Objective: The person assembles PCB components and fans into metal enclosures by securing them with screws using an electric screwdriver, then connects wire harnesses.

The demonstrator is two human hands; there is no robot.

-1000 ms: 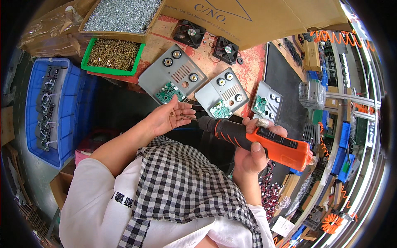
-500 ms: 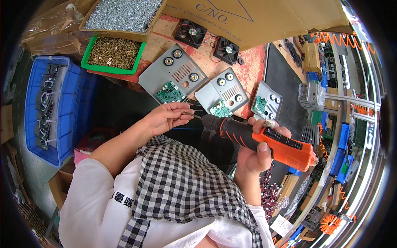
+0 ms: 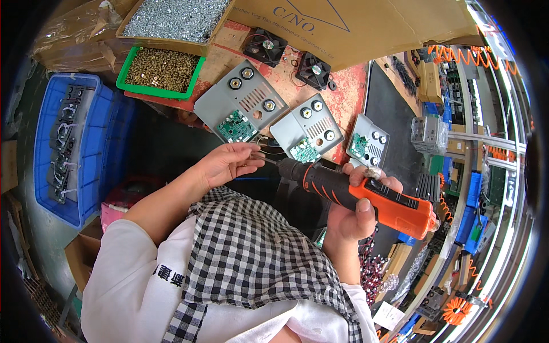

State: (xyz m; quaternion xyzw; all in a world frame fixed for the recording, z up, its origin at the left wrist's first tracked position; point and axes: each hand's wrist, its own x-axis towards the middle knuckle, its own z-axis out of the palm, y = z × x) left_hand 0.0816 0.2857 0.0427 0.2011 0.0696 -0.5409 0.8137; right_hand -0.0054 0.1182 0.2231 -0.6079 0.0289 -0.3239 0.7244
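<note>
My right hand is wrapped round an orange and black electric screwdriver, held level with its bit pointing left. At the bit's tip, my left hand pinches with thumb and fingers; whatever small part sits between them is too small to make out. Just beyond my hands stand grey metal panels: a large one, a middle one and a smaller one. Each carries a green circuit board and several round black fittings.
A green tray of brass-coloured screws and a carton of silver screws stand at the far left. Two black fans lie on the red, worn table. A blue crate with parts is at left; a big carton stands behind.
My view has shifted slightly. My left fingers have moved a little at the screwdriver's tip; the right hand keeps its grip and stays nearly still.
</note>
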